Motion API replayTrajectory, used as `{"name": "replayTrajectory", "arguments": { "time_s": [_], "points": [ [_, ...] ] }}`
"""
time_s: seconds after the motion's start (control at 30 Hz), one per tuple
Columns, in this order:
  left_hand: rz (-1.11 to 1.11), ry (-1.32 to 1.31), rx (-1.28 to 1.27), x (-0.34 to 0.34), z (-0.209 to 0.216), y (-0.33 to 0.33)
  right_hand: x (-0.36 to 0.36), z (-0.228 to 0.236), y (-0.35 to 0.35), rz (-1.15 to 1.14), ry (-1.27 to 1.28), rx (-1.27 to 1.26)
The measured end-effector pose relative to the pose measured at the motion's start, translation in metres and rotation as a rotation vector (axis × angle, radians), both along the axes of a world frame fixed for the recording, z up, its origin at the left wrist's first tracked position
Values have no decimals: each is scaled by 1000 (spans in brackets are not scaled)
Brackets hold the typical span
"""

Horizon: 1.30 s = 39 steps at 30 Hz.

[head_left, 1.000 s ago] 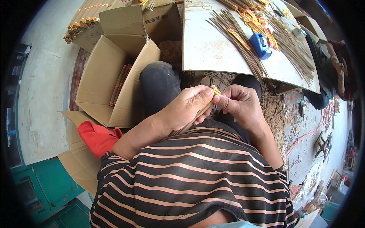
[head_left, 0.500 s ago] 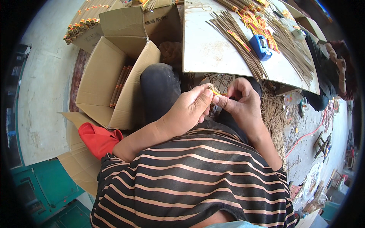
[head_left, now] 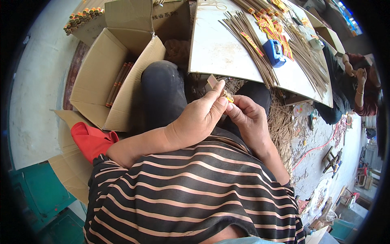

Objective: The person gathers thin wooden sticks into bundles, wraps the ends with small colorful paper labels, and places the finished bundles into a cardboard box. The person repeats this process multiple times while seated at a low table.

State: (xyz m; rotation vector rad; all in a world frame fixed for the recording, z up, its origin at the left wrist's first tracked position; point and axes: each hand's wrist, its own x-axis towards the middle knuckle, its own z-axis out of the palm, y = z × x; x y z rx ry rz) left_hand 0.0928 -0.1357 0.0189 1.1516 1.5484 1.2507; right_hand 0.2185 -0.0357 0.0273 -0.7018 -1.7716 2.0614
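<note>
In front of my lap, my left hand (head_left: 200,116) is closed around the end of a small bundle of incense sticks (head_left: 228,96) with a yellow and red paper band. My right hand (head_left: 250,116) pinches the band at that end between thumb and fingers. Most of the bundle is hidden behind my left hand. A flat pinkish piece (head_left: 211,81) shows beside my left fingertips; whether it belongs to the bundle I cannot tell. On the white table (head_left: 219,51) ahead lie loose brown incense sticks (head_left: 248,44), red-yellow paper labels (head_left: 270,30) and a blue tape dispenser (head_left: 275,53).
At my left stands an open cardboard box (head_left: 87,83) with several wrapped incense bundles (head_left: 119,84) inside. A red cloth (head_left: 92,140) lies by my left forearm. Broken sticks (head_left: 282,126) litter the floor at right. Another person's hands (head_left: 360,75) show at far right.
The whole view has shifted slightly, moving the surroundings left. My left index finger now stretches farther up, and the pinkish piece has come into sight beside it. Both hands keep hold of the bundle.
</note>
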Motion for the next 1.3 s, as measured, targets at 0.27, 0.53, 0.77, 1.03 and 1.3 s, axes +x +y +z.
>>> {"name": "replayTrajectory", "arguments": {
  "time_s": [0.27, 0.53, 0.77, 1.03, 1.3],
  "points": [
    [-170, -165, -5, -5, 8, -6, 2, -7, 18, 307, 209, -90],
    [-317, -424, -50, -12, 6, 0, 11, -16, 37, 408, 159, 25],
    [-302, -551, -122, -1, 2, 6, 16, 5, 50, 472, 64, 402],
    [-270, -472, -237, 0, 2, 11, 11, 26, 55, 592, -103, 399],
    [-257, -610, -185, 2, -6, 13, 16, 21, 62, 607, -9, 403]
  ]
}}
